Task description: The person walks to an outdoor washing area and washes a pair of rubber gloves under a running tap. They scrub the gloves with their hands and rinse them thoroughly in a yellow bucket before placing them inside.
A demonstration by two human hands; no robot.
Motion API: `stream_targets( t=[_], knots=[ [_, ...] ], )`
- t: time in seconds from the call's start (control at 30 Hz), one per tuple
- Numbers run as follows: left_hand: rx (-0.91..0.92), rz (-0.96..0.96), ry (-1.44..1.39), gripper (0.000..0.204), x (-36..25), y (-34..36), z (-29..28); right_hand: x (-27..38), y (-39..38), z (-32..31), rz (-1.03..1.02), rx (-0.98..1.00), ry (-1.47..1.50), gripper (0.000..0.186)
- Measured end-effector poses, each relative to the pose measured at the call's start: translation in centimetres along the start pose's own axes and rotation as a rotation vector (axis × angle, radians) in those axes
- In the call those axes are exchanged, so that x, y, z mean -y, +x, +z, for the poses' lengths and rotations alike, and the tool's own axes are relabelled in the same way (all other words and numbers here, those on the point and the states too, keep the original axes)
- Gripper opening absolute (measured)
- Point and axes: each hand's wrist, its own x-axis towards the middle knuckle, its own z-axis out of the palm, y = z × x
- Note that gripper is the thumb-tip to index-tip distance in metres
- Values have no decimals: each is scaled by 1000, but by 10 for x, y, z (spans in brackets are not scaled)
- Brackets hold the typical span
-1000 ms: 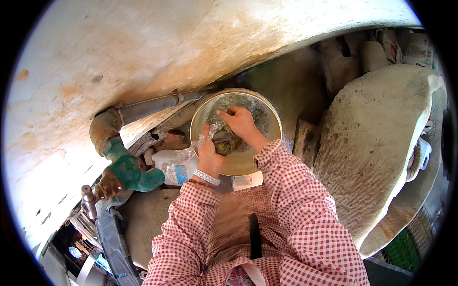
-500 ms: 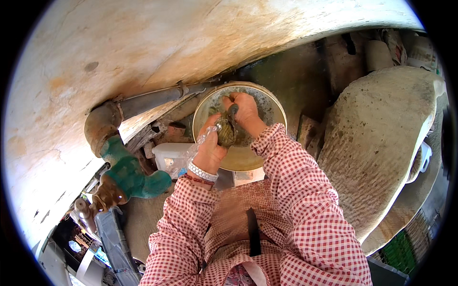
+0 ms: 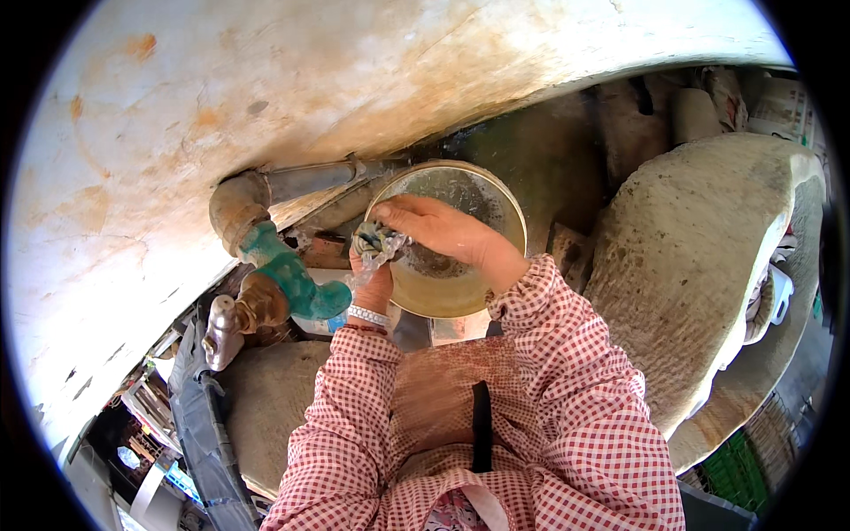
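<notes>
My left hand (image 3: 375,288) is closed around a greenish-dark bundle (image 3: 381,239) with crumpled clear plastic (image 3: 365,273) about it; the bundle's exact kind cannot be made out. Over its far side reaches my right hand (image 3: 443,228), fingers stretched out to the left and lying along the bundle's top. Both hands are at the left part of a round, pale-rimmed basin (image 3: 521,212). Cloudy, speckled contents (image 3: 452,190) show inside it. A white bracelet circles my left wrist.
Left of my hands stands a green-painted pipe elbow (image 3: 288,274) with a metal tap (image 3: 221,332). A grey pipe (image 3: 305,181) runs along the stained wall (image 3: 266,71). On the right is a large stone slab (image 3: 699,257); a white container (image 3: 319,326) sits beneath the elbow.
Both hands and the bundle have shifted left to the basin's rim. My right hand has gone from pinching at the bundle to stretching out over it.
</notes>
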Motion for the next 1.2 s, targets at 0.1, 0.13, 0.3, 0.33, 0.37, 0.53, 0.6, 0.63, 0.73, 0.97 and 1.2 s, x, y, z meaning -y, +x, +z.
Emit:
stream_targets(
  t=[0.1,0.13,0.3,0.33,0.37,0.53,0.6,0.63,0.73,0.97,1.2],
  knots=[
    [-72,-72,-138,23,-4,17,7,-51,-17,-23,155,-497,180,57],
    [-74,-91,-232,25,-3,14,29,-68,-31,-22,234,-661,250,60],
    [-138,-229,-453,35,-3,-4,53,-55,-26,49,337,-664,1334,62],
    [-195,-290,-479,36,0,-8,58,-47,-21,49,179,-637,1485,62],
    [-152,-315,-507,39,6,-13,63,-56,-13,39,96,-696,1522,53],
    [-313,-401,-430,37,14,-12,51,-66,-2,20,94,-657,843,32],
    [-312,-474,-463,35,10,-1,37,-56,-3,31,-78,-571,650,29],
    [-278,-486,-462,40,6,2,29,-45,-10,44,-50,-509,497,28],
    [32,-106,-422,45,25,-3,4,-25,-12,52,-310,-432,-33,32],
    [-328,-447,-115,23,6,-6,72,-100,36,21,123,-499,-421,58],
    [-339,-424,-271,25,4,20,27,-58,17,40,206,-491,324,54]
  ],
)
